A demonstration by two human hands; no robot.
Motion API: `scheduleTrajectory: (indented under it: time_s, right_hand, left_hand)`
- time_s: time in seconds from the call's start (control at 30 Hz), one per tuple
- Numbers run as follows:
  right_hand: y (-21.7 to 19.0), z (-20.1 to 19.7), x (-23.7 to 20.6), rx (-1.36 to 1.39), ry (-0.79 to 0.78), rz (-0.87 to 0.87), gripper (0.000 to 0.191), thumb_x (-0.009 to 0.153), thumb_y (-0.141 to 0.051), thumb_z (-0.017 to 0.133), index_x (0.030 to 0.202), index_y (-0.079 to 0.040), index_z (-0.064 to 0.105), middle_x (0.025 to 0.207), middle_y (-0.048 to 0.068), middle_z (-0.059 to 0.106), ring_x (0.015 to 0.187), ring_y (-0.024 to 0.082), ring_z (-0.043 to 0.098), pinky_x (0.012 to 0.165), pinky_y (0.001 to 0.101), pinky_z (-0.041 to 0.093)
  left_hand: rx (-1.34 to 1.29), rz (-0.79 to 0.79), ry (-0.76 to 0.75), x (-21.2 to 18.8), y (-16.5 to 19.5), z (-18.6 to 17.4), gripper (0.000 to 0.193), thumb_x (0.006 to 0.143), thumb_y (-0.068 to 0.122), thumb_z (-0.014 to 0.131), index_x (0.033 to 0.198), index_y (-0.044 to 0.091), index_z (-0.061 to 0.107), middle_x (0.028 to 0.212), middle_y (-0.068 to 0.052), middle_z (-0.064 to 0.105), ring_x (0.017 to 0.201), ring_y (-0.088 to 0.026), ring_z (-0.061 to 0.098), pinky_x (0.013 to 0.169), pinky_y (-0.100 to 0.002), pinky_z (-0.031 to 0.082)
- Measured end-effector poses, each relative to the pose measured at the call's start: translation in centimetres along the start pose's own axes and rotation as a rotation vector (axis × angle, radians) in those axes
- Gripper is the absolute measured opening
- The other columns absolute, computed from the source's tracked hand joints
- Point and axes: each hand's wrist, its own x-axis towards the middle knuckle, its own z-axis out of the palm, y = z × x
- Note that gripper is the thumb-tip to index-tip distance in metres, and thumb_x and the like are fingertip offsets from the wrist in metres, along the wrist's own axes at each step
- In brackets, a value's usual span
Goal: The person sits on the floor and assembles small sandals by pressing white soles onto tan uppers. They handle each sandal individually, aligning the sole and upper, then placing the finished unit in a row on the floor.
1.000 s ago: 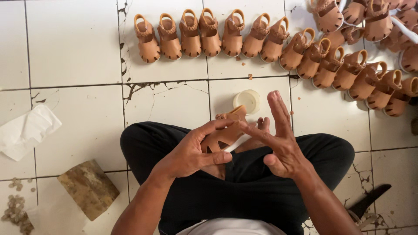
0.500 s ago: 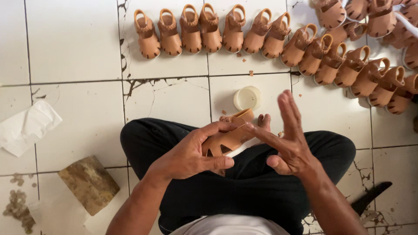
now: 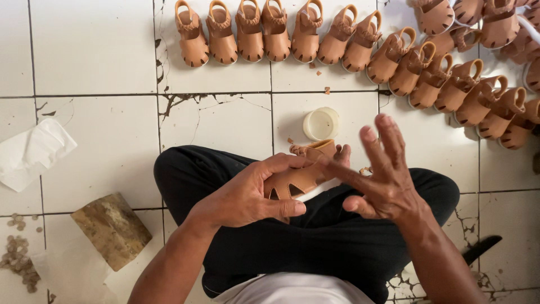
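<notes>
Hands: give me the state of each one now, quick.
Left hand: closed on the tan sandal, held over the lap.
Right hand: open, fingers spread, one fingertip touching the sandal.

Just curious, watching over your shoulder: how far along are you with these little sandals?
Many tan sandals already stand in a row on the tiled floor. One sandal is in the left hand; the right hand touches it with a fingertip, fingers spread. How many remain cannot be told.
</notes>
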Motion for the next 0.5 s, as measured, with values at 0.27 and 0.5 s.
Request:
scheduleTrajectory:
  time_s: [0.27,0.5]
  right_hand:
    - [-0.6,-0.1,1.9,0.139,0.068,0.130,0.067,0.109,-0.064,0.021,0.137,-0.026,0.069,0.175,0.011,0.011,0.165,0.030,0.008,0.136,0.0537,0.012]
    - [-1.2,-1.2,4.2,0.845,-0.085,0.531,0.065,0.099,-0.016,0.067,0.155,-0.001,0.039,0.121,0.006,0.073,0.127,0.025,0.067,0.116,0.0430,0.046]
  left_hand:
    - [-0.082,-0.092,0.014,-0.2,0.2,-0.1,0.073,0.081,0.023,0.081,0.145,0.004,0.052,0.127,-0.008,0.062,0.108,-0.017,0.066,0.089,-0.036,0.063]
    - [0.080,-0.087,0.003,-0.5,-1.0,-0.3,0.045,0.084,0.020,0.084,0.119,0.002,0.061,0.105,-0.007,0.060,0.088,-0.009,0.058,0.077,-0.026,0.052]
